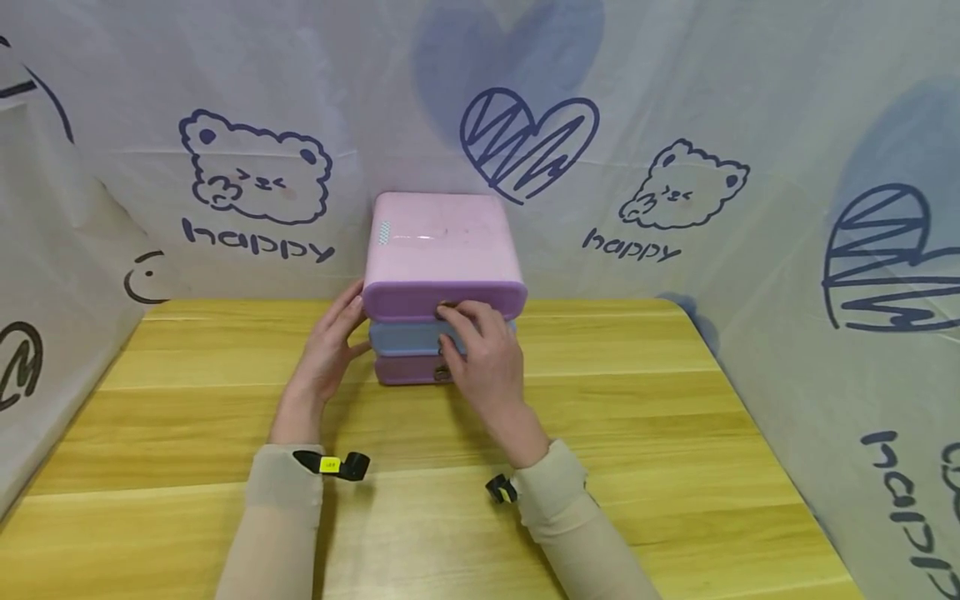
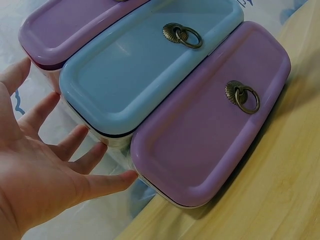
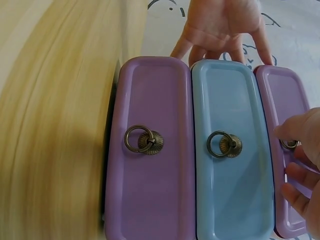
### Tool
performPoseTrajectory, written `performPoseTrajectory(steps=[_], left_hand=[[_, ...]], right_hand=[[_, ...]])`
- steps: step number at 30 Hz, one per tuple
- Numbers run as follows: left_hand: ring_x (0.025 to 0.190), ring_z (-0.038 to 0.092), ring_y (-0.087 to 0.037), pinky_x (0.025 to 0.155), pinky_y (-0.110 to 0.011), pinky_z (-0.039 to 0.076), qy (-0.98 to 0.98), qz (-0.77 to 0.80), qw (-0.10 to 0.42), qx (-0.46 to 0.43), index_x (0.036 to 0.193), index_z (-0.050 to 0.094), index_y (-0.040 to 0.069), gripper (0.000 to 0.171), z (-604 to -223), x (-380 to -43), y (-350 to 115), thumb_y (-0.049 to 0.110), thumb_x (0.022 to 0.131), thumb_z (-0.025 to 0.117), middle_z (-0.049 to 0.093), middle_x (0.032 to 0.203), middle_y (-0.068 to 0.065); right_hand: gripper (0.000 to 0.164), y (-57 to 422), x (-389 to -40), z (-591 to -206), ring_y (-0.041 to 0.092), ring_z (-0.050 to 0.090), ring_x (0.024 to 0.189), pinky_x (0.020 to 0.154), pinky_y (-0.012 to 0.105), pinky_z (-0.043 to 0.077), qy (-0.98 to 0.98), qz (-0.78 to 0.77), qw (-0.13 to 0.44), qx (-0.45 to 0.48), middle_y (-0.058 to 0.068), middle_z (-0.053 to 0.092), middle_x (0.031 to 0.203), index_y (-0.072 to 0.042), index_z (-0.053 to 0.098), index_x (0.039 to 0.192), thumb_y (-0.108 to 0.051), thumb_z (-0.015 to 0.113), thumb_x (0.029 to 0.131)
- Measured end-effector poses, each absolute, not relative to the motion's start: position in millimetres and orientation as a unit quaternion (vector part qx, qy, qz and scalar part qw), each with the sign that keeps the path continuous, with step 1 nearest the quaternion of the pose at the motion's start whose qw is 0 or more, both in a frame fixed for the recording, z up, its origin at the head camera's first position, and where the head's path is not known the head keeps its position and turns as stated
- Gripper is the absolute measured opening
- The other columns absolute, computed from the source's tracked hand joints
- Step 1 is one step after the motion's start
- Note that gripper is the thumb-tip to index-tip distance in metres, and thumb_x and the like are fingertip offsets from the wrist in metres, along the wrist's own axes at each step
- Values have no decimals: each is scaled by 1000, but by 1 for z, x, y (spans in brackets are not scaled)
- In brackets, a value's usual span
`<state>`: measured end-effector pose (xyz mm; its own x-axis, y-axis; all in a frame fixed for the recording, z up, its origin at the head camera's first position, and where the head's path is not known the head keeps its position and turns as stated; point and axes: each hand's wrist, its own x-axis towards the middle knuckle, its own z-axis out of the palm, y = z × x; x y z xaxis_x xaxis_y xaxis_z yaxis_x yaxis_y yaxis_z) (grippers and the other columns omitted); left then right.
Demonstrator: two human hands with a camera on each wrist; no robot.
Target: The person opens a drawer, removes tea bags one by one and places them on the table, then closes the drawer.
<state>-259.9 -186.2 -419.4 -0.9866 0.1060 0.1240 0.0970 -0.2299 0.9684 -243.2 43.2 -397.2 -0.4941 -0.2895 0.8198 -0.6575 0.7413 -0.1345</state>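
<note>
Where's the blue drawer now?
In the head view, the blue drawer sits slightly left of centre, between the top purple drawer and the bottom purple drawer.

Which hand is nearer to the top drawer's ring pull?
Right. The right hand is at this ring pull; the left hand is farther off, at the left side of the cabinet.

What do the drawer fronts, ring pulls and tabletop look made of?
Drawer fronts: probably molded plastic, semi-gloss; smooth rounded rims, soft highlights, even color.
Ring pulls: metal by the look, antique-bronze finish; dark brassy tone, bright glints, ribbed backplates. Solid or plated, can't tell.
Tabletop: wood or wood-print laminate, slight sheen; yellowish grain bands fit either.
</note>
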Motion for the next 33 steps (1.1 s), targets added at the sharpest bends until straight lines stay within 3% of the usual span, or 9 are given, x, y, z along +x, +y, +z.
performPoseTrajectory(steps=[8,18,25,33], left_hand=[[126,25,-20,99,-64,21,620,780,3,86,140,35,30,50,-420,-259,-186,41,92,48,28,145,-1],[126,26,-20,98,-64,22,620,780,3,85,139,36,31,50,-420,-260,-186,42,92,48,29,145,0],[126,26,-20,98,-65,22,622,779,3,81,139,36,32,50,-420,-261,-185,43,91,49,29,145,0],[126,26,-20,99,-65,22,622,779,2,77,139,36,32,50,-420,-261,-186,43,92,49,29,145,0]], right_hand=[[34,39,-246,-398,18,50,85,65,31,48,-836,213,422,278,5,54,103,-20,64,113,-20,68,79],[17,34,-250,-399,20,49,83,63,34,48,-825,246,439,258,5,53,99,-16,62,99,-21,63,83],[19,32,-251,-399,19,49,83,64,33,48,-823,249,445,251,5,53,99,-17,65,103,-21,63,85],[13,29,-253,-399,18,50,82,60,32,49,-820,238,461,241,4,53,95,-18,67,95,-22,59,87]])
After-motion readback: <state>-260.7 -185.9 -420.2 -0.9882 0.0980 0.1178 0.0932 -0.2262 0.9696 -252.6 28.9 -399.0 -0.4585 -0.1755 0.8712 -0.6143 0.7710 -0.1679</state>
